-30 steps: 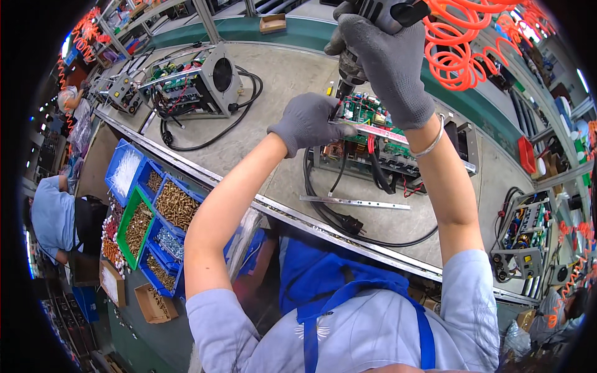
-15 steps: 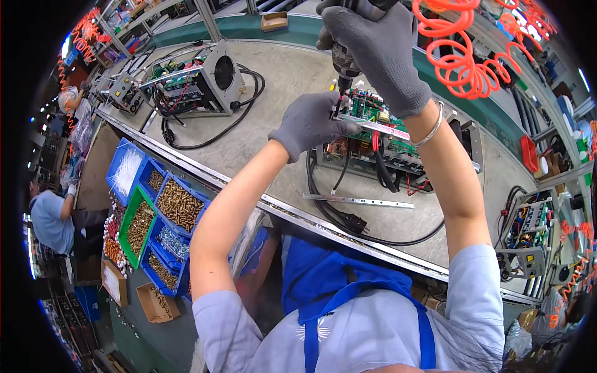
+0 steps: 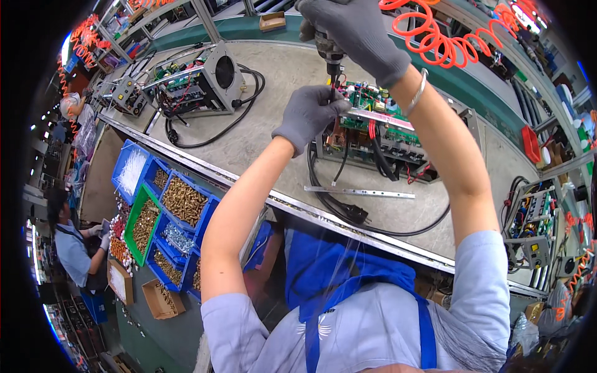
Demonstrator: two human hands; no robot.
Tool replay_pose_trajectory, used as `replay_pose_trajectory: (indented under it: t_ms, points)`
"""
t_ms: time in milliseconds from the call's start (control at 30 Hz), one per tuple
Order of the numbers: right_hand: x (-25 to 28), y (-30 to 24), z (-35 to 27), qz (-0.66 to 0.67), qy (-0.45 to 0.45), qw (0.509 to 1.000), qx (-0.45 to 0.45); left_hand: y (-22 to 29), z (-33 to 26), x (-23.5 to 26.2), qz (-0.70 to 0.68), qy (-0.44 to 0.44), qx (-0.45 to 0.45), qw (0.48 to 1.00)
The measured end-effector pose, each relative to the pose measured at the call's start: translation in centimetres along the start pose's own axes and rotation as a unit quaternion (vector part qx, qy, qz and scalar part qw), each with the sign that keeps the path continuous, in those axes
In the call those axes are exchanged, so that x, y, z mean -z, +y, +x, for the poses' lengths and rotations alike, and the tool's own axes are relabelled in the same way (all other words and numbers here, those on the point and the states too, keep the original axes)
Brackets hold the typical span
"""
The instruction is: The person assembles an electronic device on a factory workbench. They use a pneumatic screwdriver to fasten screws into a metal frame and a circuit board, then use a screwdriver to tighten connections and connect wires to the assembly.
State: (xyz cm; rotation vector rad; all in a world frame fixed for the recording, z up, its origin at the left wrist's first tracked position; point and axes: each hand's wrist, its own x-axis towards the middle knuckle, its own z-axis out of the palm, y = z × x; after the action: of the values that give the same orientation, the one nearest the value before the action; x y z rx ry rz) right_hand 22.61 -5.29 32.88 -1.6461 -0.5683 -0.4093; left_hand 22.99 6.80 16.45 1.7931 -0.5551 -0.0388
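My right hand, in a grey glove, is closed around a power screwdriver held upright with its bit down. Below it, my gloved left hand pinches the left end of a flat metal strip. The bit comes down right beside the left fingertips; whether a screw sits there is hidden. The strip lies across the top of an open electronic unit with green circuit boards and red and black wires. A second metal strip with holes lies on the bench in front, over a black power cord and its plug.
Another open unit with a fan and cord stands at the left of the bench. Blue bins and a green bin of screws sit at lower left. A coiled orange hose hangs at upper right. A co-worker is at far left.
My right hand and the screwdriver have shifted left and a little up, with the bit still by the left fingers. My left hand has barely moved. The co-worker at left now faces the bins.
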Motion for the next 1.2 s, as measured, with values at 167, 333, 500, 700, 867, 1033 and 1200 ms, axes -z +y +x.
replay_pose_trajectory:
  t_ms: [167,333,500,700,867,1033,1200]
  points:
    - [2.7,-2.6,-4.6,0.124,0.019,0.989,0.077,1.5,-5.4,0.4,-0.365,0.193,0.12,0.903]
    - [7.1,-5.5,-16.6,0.221,0.009,0.961,0.167,-5.5,-13.2,-4.0,-0.654,-0.058,0.197,0.728]
    - [8.0,-5.4,-25.6,0.147,0.132,0.959,0.205,3.0,-14.6,-10.1,-0.543,-0.019,0.3,0.784]
    - [10.6,-5.1,-29.0,0.191,0.223,0.921,0.257,3.5,-13.6,-13.0,-0.509,-0.103,0.306,0.798]
    - [11.9,-5.4,-29.4,0.181,0.233,0.917,0.267,3.4,-13.0,-14.5,-0.521,-0.094,0.303,0.792]
    - [12.8,-4.9,-29.6,0.169,0.205,0.924,0.275,4.9,-12.0,-15.4,-0.52,-0.094,0.356,0.771]
    - [12.7,-4.2,-29.6,0.174,0.24,0.919,0.262,4.9,-11.8,-15.8,-0.555,-0.084,0.346,0.751]
